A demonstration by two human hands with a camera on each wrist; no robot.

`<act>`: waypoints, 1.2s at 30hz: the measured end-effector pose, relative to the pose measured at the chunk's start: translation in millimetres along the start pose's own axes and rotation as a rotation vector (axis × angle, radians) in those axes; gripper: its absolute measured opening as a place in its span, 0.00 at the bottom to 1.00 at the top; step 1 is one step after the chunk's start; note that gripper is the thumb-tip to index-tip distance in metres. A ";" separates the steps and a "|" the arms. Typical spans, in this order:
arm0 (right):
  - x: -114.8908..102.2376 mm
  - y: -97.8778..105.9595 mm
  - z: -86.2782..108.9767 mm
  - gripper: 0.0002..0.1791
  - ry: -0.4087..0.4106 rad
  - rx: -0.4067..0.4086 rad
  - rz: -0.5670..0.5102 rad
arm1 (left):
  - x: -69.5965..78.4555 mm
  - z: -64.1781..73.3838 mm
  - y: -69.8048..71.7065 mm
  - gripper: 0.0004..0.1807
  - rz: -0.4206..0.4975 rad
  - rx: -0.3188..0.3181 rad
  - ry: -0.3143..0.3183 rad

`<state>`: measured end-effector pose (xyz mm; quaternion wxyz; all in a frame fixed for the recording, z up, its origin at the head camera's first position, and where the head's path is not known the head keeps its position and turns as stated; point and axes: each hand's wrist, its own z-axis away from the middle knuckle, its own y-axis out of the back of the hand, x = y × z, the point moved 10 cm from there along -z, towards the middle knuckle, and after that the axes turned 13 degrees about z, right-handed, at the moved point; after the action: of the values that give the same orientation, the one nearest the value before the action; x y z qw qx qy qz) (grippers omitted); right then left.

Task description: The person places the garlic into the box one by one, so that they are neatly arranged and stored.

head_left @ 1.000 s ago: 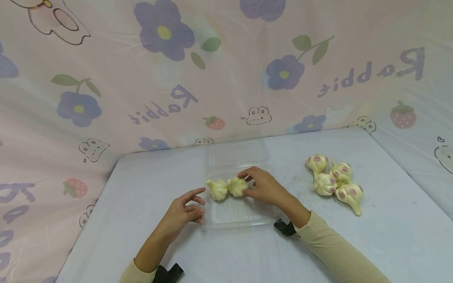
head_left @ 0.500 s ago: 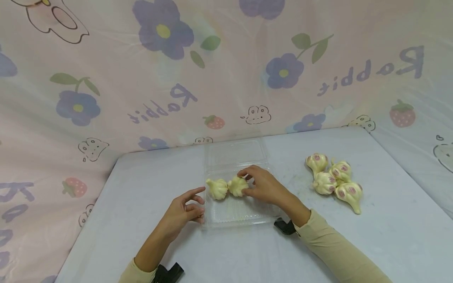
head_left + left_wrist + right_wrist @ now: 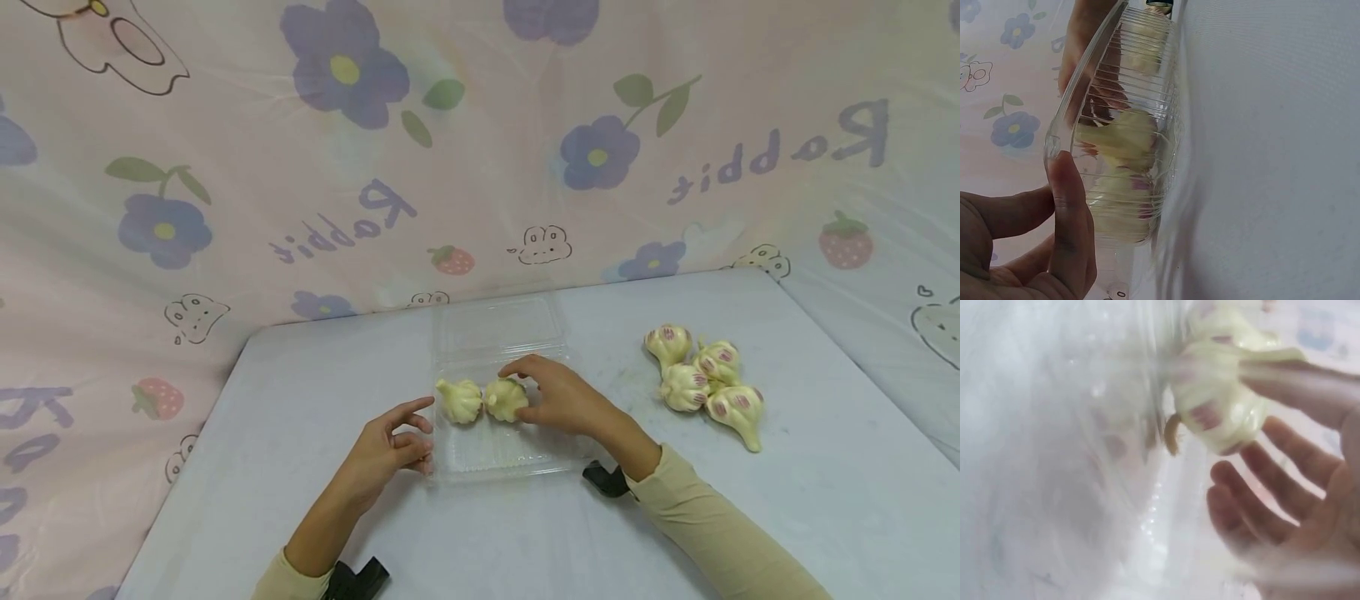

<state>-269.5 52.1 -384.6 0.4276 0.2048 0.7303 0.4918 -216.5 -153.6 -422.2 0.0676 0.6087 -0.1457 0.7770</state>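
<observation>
The right hand (image 3: 558, 398) has its fingers and thumb curved round a garlic bulb (image 3: 505, 400), holding it within the base of a clear box (image 3: 491, 458); I can't tell whether it bears on the bottom. The left hand (image 3: 386, 450) holds nothing: its fingers are loosely bent and parted, with a fingertip touching the rim at the box's left side, as the left wrist view shows.

Just left of the held bulb, in the same base, lies a second bulb (image 3: 461, 402), its stem end towards the box's far left corner; the gap is so slight I can't say if they touch. The clear lid (image 3: 501, 325) lies folded open on the far side.

Well to the right of the box, a heap (image 3: 686, 388) of at least four bulbs, with purplish-pink patches on their skins, sits on the white worktop (image 3: 322, 375). A black device (image 3: 606, 479) shows below the right wrist, another (image 3: 360, 579) by the left cuff; both sleeves (image 3: 723, 525) are beige.

Behind hangs a pale pink cloth (image 3: 480, 150) with blue flowers, strawberries and rabbit faces. Its purple lettering (image 3: 780, 156) reads "Rabbit" twice, both mirror-reversed; more letters run down the left edge.
</observation>
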 end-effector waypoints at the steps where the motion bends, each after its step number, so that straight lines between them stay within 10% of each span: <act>1: -0.9 -1.4 -0.4 0.29 0.012 -0.006 0.001 | -0.1 -0.1 0.0 0.37 0.000 0.000 0.000; 36: 1.6 -6.5 -1.9 0.27 -0.059 0.010 0.020 | -4.1 -3.6 2.8 0.37 0.002 0.007 0.005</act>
<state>-271.2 49.4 -390.8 0.4432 0.2286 0.7176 0.4862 -219.5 -154.9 -427.4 0.0651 0.6067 -0.1436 0.7791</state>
